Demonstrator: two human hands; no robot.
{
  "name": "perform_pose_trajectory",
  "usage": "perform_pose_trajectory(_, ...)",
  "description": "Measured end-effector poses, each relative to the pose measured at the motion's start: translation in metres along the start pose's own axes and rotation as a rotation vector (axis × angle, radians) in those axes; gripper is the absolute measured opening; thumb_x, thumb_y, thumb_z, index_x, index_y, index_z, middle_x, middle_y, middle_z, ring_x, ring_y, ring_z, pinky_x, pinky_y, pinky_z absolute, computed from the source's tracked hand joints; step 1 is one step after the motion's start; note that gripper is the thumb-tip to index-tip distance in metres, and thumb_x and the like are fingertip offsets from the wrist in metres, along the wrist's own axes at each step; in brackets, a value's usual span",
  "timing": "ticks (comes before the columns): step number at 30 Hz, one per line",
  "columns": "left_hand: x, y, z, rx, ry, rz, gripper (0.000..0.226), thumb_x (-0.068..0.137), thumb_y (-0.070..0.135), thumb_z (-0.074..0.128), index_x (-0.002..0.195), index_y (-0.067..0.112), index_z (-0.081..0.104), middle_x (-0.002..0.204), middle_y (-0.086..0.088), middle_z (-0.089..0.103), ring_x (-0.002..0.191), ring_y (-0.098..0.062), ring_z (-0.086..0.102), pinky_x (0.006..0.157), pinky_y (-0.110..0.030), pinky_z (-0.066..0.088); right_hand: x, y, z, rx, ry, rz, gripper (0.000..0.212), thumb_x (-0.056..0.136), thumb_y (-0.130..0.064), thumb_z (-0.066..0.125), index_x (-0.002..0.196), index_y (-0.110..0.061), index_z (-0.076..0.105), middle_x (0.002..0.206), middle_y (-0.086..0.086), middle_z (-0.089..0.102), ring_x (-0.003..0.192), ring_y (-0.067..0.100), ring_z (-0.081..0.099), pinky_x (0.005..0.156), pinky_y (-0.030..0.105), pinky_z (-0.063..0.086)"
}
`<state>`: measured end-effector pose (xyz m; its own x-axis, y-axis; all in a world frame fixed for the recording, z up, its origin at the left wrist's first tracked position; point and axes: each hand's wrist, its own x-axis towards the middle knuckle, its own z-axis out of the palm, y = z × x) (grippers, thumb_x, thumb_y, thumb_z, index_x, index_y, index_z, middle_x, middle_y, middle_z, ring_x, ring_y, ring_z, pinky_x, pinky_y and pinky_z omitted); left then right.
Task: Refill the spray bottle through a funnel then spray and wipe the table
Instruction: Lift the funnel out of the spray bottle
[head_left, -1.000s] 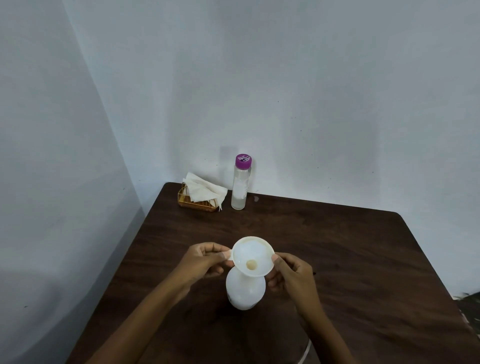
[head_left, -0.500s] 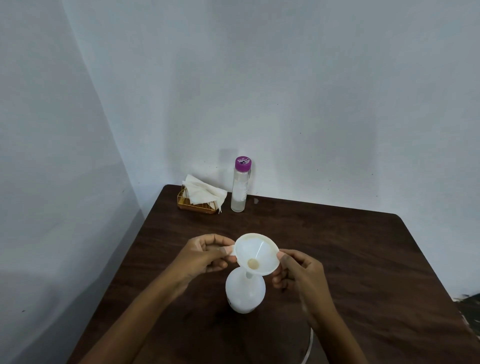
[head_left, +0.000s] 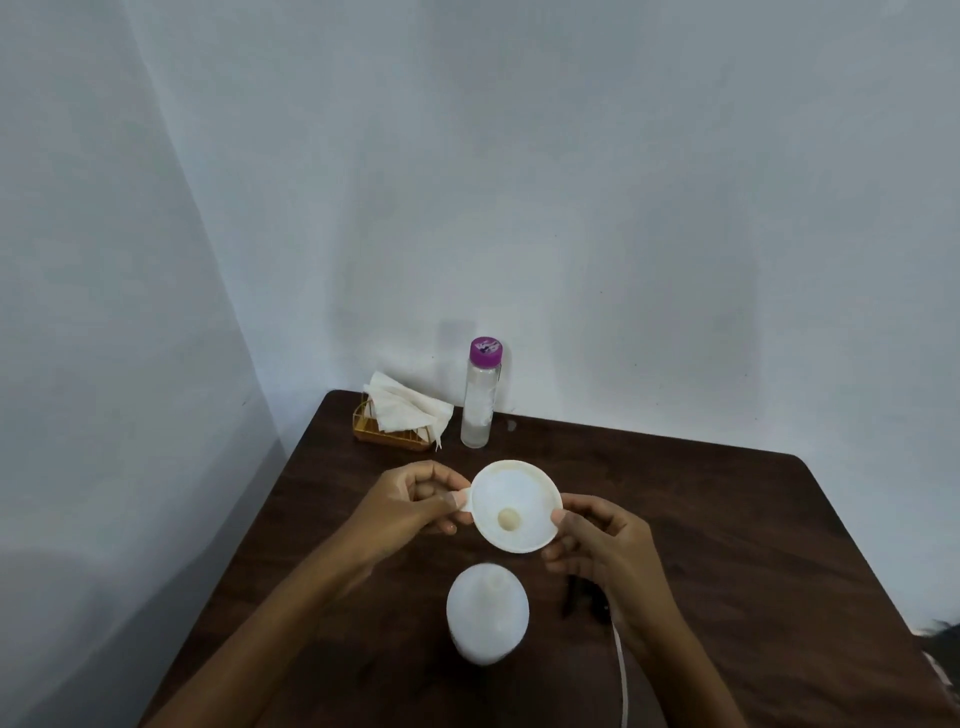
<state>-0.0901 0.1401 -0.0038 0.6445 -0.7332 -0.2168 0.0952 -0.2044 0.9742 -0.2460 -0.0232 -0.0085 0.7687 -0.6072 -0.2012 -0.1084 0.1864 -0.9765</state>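
Now both hands hold the funnel up above the table.
Left hand pinches its side tab, right hand pinches the opposite rim, fingers curled; the white spray bottle stands apart, nearer the person.

Rounded-corner dark brown wooden table: visible grain, smooth, low sheen. Round white plastic funnel and white translucent plastic bottle: smooth, matt; tall clear bottle: glossy, glass or plastic not discernible, with smooth purple plastic cap. Gold-coloured metal wire holder: shiny, containing soft, creased white paper napkins.
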Motion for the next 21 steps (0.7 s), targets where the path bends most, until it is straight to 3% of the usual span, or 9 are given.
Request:
perform_pose_trajectory(4, 0.039, 0.003, 0.003, 0.193, 0.044, 0.105, 0.005, 0.085, 0.011, 0.065, 0.085, 0.015, 0.064, 0.072, 0.001, 0.071, 0.070, -0.014, 0.068, 0.066, -0.025, 0.056, 0.040, -0.004, -0.006, -0.163, 0.060, -0.064, 0.016, 0.079, -0.003, 0.070, 0.087, -0.017, 0.071, 0.074, 0.003, 0.074, 0.060, 0.015, 0.069, 0.051, 0.024, 0.056)
perform_pose_trajectory(8, 0.092, -0.012, 0.016, 0.476, 0.144, 0.076, 0.006, 0.084, 0.024, 0.067, 0.080, 0.022, 0.062, 0.077, 0.004, 0.069, 0.070, -0.013, 0.066, 0.073, -0.030, 0.053, 0.094, 0.017, -0.012, -0.297, 0.175, -0.069, 0.018, 0.078, 0.003, 0.068, 0.082, -0.015, 0.068, 0.082, 0.006, 0.071, 0.068, 0.018, 0.069, 0.051, 0.023, 0.056)
perform_pose_trajectory(11, 0.136, -0.028, 0.032, 0.584, 0.305, 0.014, 0.010, 0.082, 0.029, 0.067, 0.077, 0.025, 0.060, 0.078, 0.008, 0.064, 0.076, -0.010, 0.061, 0.072, -0.030, 0.049, 0.141, 0.038, -0.015, -0.369, 0.247, -0.030, 0.018, 0.078, 0.006, 0.066, 0.079, -0.012, 0.066, 0.080, 0.008, 0.068, 0.072, 0.020, 0.067, 0.059, 0.033, 0.059)
perform_pose_trajectory(14, 0.172, -0.046, 0.048, 0.445, 0.407, -0.090, 0.008, 0.084, 0.024, 0.067, 0.088, 0.018, 0.064, 0.089, 0.000, 0.069, 0.081, -0.016, 0.066, 0.077, -0.033, 0.053, 0.180, 0.057, -0.013, -0.429, 0.318, -0.017, 0.014, 0.075, 0.008, 0.063, 0.079, -0.006, 0.066, 0.077, 0.008, 0.068, 0.077, 0.025, 0.066, 0.069, 0.044, 0.058)
perform_pose_trajectory(18, 0.210, -0.067, 0.065, 0.252, 0.431, -0.174, 0.031, 0.090, 0.008, 0.057, 0.120, 0.005, 0.060, 0.118, -0.011, 0.066, 0.107, -0.022, 0.062, 0.097, -0.035, 0.048, 0.219, 0.075, -0.013, -0.445, 0.408, 0.025, 0.015, 0.074, 0.007, 0.060, 0.075, -0.008, 0.063, 0.077, 0.008, 0.067, 0.078, 0.025, 0.064, 0.063, 0.028, 0.047)
perform_pose_trajectory(21, 0.229, -0.077, 0.073, 0.112, 0.390, -0.262, 0.041, 0.090, -0.003, 0.051, 0.130, 0.003, 0.050, 0.132, -0.014, 0.056, 0.122, -0.024, 0.053, 0.104, -0.033, 0.042, 0.240, 0.083, -0.015, -0.457, 0.435, 0.043, 0.016, 0.074, 0.008, 0.057, 0.074, -0.007, 0.062, 0.075, 0.008, 0.064, 0.077, 0.027, 0.062, 0.063, 0.029, 0.046)
